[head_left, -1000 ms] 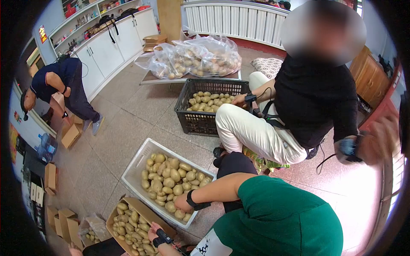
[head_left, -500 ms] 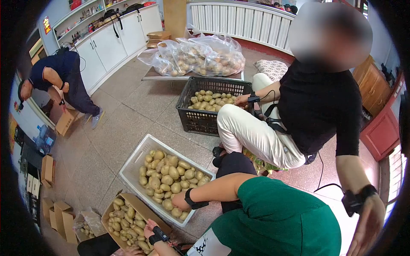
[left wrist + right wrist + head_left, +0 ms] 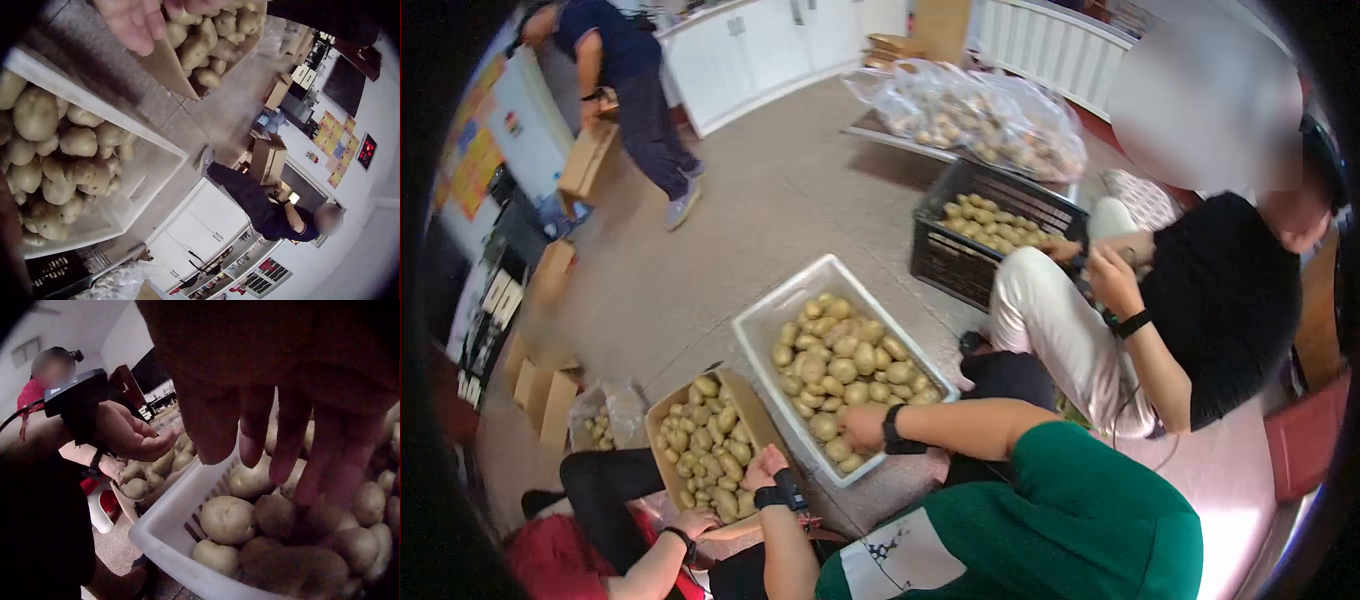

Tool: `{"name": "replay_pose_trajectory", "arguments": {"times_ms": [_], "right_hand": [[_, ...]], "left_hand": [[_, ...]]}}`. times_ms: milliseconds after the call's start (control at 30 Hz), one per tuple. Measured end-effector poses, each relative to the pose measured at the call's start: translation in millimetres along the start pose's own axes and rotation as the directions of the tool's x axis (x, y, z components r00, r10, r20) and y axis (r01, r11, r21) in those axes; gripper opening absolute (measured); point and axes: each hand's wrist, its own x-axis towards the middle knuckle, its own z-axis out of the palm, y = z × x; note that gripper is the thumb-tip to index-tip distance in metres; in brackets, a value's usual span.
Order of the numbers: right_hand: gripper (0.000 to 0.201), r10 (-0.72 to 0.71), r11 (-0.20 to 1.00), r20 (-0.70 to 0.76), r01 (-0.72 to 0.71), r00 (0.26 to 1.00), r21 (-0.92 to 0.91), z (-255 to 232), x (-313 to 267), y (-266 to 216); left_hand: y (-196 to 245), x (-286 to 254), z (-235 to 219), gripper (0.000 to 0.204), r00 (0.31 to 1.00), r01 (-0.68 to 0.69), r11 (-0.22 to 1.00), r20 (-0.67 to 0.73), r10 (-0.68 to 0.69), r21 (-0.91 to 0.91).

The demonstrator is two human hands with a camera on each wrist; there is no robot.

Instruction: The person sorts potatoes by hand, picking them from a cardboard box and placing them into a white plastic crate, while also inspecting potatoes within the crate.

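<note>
My right hand (image 3: 858,427) hangs over the near corner of a white plastic crate (image 3: 745,330) full of potatoes (image 3: 840,360). In the right wrist view its fingers (image 3: 284,447) point straight down just above the potatoes (image 3: 228,519) and hold nothing. My left hand (image 3: 767,463) rests at the near edge of a cardboard box (image 3: 752,408) of potatoes, palm open and empty (image 3: 134,434). The left wrist view shows its fingertips (image 3: 134,25) against the box wall (image 3: 165,62), beside the crate rim (image 3: 94,112).
A person in black and white trousers (image 3: 1050,330) sits close on the right by a black crate (image 3: 960,265) of potatoes. Another hand (image 3: 690,522) holds the box from the left. Bagged potatoes (image 3: 990,120), flat cartons (image 3: 540,390) and a standing person (image 3: 630,70) lie farther off.
The view has swung left and down. My hands stay at the crate and the box. The seated person's arm came in to their lap; the standing person lifted a carton.
</note>
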Motion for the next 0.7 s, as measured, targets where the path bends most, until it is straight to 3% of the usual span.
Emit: {"name": "replay_pose_trajectory", "arguments": {"times_ms": [33,67,133,167,233,300,333,367,433,467,633,700], "right_hand": [[0.026,-0.02,1.0,-0.041,0.02,0.999,-0.002,7,8,10],[0.028,-0.04,0.999,-0.089,0.038,0.995,-0.029,12,14,17],[0.031,-0.051,0.987,-0.168,0.024,0.984,-0.159,-2,14,11],[0.033,-0.043,0.966,-0.201,-0.011,0.979,-0.26,-16,7,2],[0.036,-0.095,0.981,-0.408,0.014,0.908,-0.196,-4,20,28],[0.037,0.1,0.951,-0.382,-0.201,0.919,-0.235,-21,11,15],[0.043,0.076,0.93,-0.408,-0.212,0.91,-0.3,-14,14,30],[0.049,0.055,0.904,-0.435,-0.23,0.899,-0.361,-7,18,43],[0.054,0.151,0.883,-0.32,-0.273,0.935,-0.381,-17,9,31],[0.058,0.252,0.875,-0.271,-0.339,0.929,-0.347,-22,7,23],[0.066,0.277,0.865,-0.292,-0.37,0.915,-0.339,-21,15,33],[0.069,0.329,0.874,-0.322,-0.416,0.888,-0.253,-25,18,37]], "left_hand": [[9,30,-22,0.021,0.995,0.089,0.995,0.054,-0.086,-0.047],[-5,0,1,0.023,1.0,-0.001,0.994,-0.031,-0.002,-0.107],[-5,8,-6,0.023,1.0,-0.028,1.0,0.014,0.028,-0.011],[-5,12,-8,0.028,1.0,-0.005,0.997,-0.025,0.003,-0.081],[-9,14,-10,0.023,0.999,-0.014,0.994,0.038,0.019,-0.111],[-19,-5,9,0.018,0.991,-0.083,0.974,-0.12,0.058,-0.21],[-13,8,-5,0.026,1.0,0.0,0.992,-0.016,-0.002,-0.124],[-16,4,-4,0.026,0.998,-0.032,0.989,-0.055,0.024,-0.146],[-19,-4,3,0.028,0.995,-0.058,0.987,-0.089,0.045,-0.15],[-21,-10,5,0.028,0.995,-0.072,0.984,-0.087,0.058,-0.164],[-24,-20,8,0.032,0.995,-0.079,0.979,-0.073,0.066,-0.188],[-26,-26,9,0.033,0.995,-0.09,0.98,-0.048,0.083,-0.175]]}}
